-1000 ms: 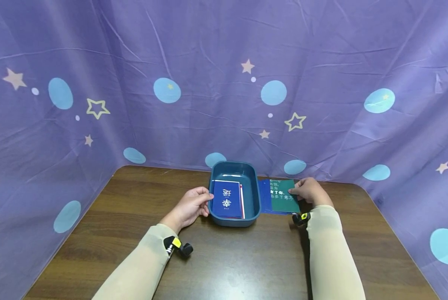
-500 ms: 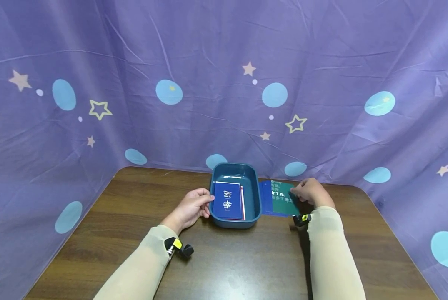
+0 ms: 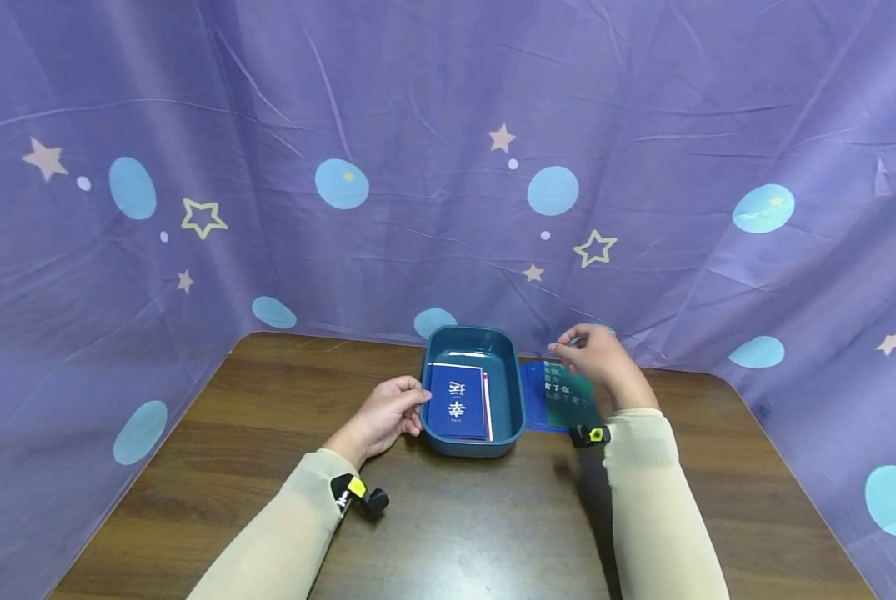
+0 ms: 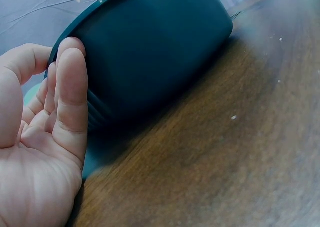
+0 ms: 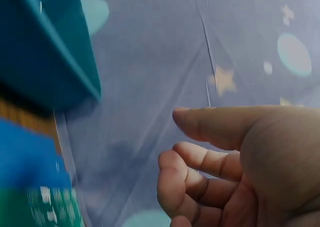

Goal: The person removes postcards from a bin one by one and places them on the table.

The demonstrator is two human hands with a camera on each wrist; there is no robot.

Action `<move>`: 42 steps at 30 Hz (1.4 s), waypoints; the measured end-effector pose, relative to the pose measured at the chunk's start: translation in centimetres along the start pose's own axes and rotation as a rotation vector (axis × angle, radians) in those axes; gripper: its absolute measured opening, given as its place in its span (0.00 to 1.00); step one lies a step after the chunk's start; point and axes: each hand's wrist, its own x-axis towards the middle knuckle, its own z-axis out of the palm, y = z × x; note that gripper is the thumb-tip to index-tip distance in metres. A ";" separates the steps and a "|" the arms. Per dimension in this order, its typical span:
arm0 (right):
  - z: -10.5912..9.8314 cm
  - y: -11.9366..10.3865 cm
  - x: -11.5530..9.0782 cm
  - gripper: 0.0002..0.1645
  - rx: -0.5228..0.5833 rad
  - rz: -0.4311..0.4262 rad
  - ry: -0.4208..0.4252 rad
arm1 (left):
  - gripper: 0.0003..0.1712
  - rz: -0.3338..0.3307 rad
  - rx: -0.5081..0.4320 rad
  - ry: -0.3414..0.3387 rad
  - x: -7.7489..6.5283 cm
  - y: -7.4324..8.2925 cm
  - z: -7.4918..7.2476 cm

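A dark teal tray [image 3: 472, 448] stands on the table near the curtain. My left hand [image 3: 382, 417] pinches its left rim, thumb over the edge; the left wrist view shows the fingers against the tray's wall [image 4: 150, 57]. Inside, at the left, a blue card [image 3: 443, 417] with white characters lies over other cards with white and red edges. Right of the tray, a green card [image 3: 558, 410] with white writing partly covers a blue card [image 3: 533, 396]. Above these, my right hand [image 3: 598, 357] hangs in the air, fingers loosely bent, holding nothing; the right wrist view confirms a gap between thumb and fingers.
A brown wooden table [image 3: 432, 525] carries everything. A purple curtain [image 3: 417, 250] with stars and blue ovals hangs right behind its back edge and along both sides. Each wrist wears a small black camera, the right one [image 3: 588, 435] close to the green card.
My right hand has let go of the green card's right edge and moved up and left above it. The left hand stays on the tray's rim.
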 end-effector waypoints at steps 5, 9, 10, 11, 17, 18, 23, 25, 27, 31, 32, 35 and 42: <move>0.9 -2.1 -0.1 0.22 0.047 -0.052 -0.007 | 0.06 0.002 0.001 -0.008 0.0 0.1 0.0; 1.6 -3.0 0.0 0.20 0.051 -0.081 -0.002 | 0.06 -0.001 -0.004 -0.005 0.1 0.2 0.1; 1.8 -3.1 0.0 0.19 0.049 -0.088 0.000 | 0.06 -0.002 -0.003 -0.004 0.1 0.2 0.1; 2.1 -3.3 0.1 0.19 0.045 -0.096 0.001 | 0.06 -0.002 -0.003 -0.004 0.1 0.2 0.1; 4.1 -4.0 0.9 0.19 0.029 -0.125 -0.040 | 0.07 0.003 -0.007 -0.017 0.3 0.3 0.6; 4.5 -4.3 1.1 0.19 0.032 -0.122 -0.054 | 0.07 0.005 -0.007 -0.019 0.3 0.3 0.7; 6.5 -6.1 2.5 0.20 0.035 -0.086 -0.149 | 0.08 0.009 0.001 -0.023 0.4 0.3 0.6; 7.4 -6.9 3.2 0.21 0.017 -0.068 -0.196 | 0.08 0.011 0.004 -0.019 0.4 0.3 0.5; 8.3 -7.5 4.0 0.23 -0.021 -0.049 -0.238 | 0.08 0.011 0.003 -0.014 0.3 0.3 0.5; 10.1 -8.5 5.3 0.25 -0.179 -0.006 -0.290 | 0.07 0.008 -0.002 -0.009 0.2 0.2 0.6; 10.4 -8.6 5.6 0.24 -0.227 0.007 -0.295 | 0.07 0.006 -0.001 -0.009 0.2 0.2 0.6; 11.4 -9.0 6.1 0.24 -0.362 0.043 -0.311 | 0.07 0.001 0.000 -0.007 0.0 0.1 0.6; 12.7 -9.2 6.5 0.30 -0.477 0.123 -0.361 | 0.08 0.005 -0.004 -0.005 -0.2 0.2 0.3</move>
